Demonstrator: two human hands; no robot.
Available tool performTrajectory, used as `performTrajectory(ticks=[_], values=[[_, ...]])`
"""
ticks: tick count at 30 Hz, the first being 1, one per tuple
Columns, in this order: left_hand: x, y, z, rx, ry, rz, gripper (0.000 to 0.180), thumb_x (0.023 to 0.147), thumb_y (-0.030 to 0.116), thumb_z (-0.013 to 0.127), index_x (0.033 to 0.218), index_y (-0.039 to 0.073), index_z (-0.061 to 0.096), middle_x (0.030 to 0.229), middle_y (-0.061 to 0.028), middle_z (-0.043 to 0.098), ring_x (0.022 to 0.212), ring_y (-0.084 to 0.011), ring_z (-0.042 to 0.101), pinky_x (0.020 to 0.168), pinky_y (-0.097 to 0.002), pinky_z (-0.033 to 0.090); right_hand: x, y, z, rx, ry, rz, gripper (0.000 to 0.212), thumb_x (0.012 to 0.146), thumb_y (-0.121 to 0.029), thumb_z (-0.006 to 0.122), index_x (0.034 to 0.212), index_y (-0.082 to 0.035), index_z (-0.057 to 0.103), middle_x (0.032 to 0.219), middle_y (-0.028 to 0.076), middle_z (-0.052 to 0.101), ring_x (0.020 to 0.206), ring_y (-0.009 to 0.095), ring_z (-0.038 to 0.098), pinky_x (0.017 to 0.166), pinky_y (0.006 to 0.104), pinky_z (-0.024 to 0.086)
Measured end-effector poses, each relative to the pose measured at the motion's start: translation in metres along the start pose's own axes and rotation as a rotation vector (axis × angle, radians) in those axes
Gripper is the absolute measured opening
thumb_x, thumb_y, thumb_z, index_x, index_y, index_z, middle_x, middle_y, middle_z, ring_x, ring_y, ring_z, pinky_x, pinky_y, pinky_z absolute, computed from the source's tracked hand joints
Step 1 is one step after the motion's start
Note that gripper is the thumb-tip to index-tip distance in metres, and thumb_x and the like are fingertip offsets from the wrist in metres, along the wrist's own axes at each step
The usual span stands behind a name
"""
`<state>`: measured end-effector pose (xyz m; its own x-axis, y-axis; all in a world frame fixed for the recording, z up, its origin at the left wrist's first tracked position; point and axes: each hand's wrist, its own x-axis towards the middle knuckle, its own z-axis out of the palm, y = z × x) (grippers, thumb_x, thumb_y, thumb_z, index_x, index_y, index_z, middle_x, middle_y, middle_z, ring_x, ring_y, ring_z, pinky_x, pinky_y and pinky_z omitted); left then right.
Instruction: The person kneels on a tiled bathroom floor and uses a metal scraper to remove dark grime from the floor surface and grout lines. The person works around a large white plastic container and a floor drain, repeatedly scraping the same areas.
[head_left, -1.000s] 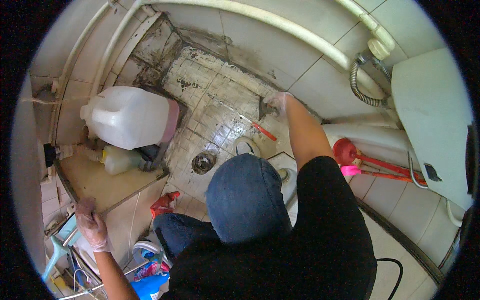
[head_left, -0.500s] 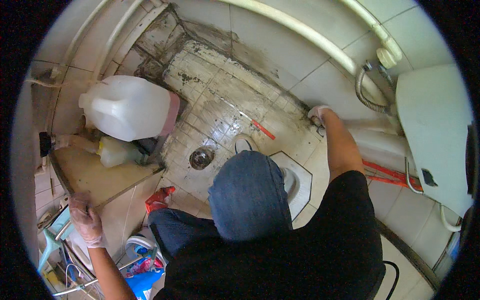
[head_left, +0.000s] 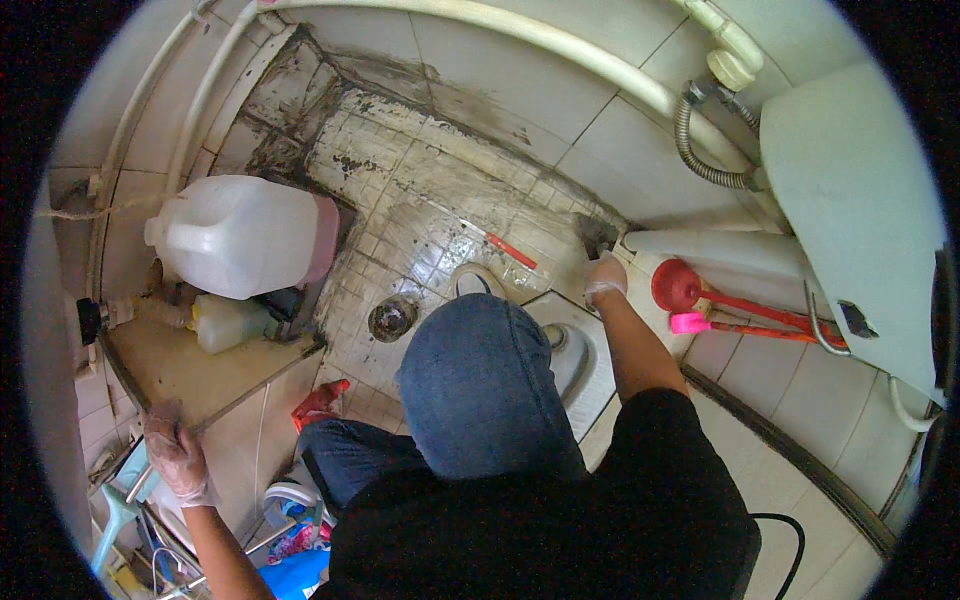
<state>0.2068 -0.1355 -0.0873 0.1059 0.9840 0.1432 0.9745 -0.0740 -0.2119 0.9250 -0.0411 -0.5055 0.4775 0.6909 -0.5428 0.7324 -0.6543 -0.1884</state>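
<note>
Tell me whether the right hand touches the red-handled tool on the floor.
Apart: the head view shows a strip of floor between the right hand and the red-handled tool.

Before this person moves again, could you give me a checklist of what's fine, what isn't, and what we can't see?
1. Right hand gloved: ok.
2. Left hand gloved: ok.
3. Right hand's grip: cannot tell; whatever it may hold is unclear.
4. Red-handled tool off the floor: not ok; it lies there loose.
5. Large whitish jug out of the right hand's way: ok; it sits well to the left.
6. Round drain covered: cannot tell; too dark.
</note>
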Motion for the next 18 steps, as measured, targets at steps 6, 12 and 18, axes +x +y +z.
performTrajectory(ticks=[6,12,18], values=[[0.008,0.013,0.003,-0.032,0.001,0.008,0.038,0.082,-0.002,0.056,0.118,0.002,0.068,0.121,-0.0177,0.068,0.122,-0.04,0.058,0.115,-0.0521,0.038,0.002,-0.004,-0.04,-0.041,-0.006,0.023,0.056,0.083,-0.048,0.076,0.116,-0.004,0.07,0.123,0.022,0.069,0.115,0.036,0.067,0.097,0.043,0.054],[0.01,0.018,0.005,-0.072,0.012,0.062,0.034,0.083,-0.002,0.056,0.114,0.002,0.068,0.118,-0.0174,0.069,0.12,-0.0399,0.059,0.11,-0.051,0.042,0.062,0.037,0.006,-0.346,0.089,-0.236,0.023,0.076,-0.028,0.075,0.088,-0.009,0.079,0.092,0.018,0.076,0.087,0.032,0.075,0.076,0.0387,0.059],[0.006,0.003,0.018,-0.031,0.006,0.019,0.034,0.084,-0.001,0.057,0.116,0.002,0.068,0.123,-0.0178,0.068,0.121,-0.0407,0.059,0.109,-0.0497,0.043,0.083,0.067,0.039,-0.615,0.094,-0.379,0.025,0.082,-0.028,0.069,0.093,-0.007,0.078,0.099,0.017,0.076,0.092,0.032,0.074,0.08,0.0388,0.059]])
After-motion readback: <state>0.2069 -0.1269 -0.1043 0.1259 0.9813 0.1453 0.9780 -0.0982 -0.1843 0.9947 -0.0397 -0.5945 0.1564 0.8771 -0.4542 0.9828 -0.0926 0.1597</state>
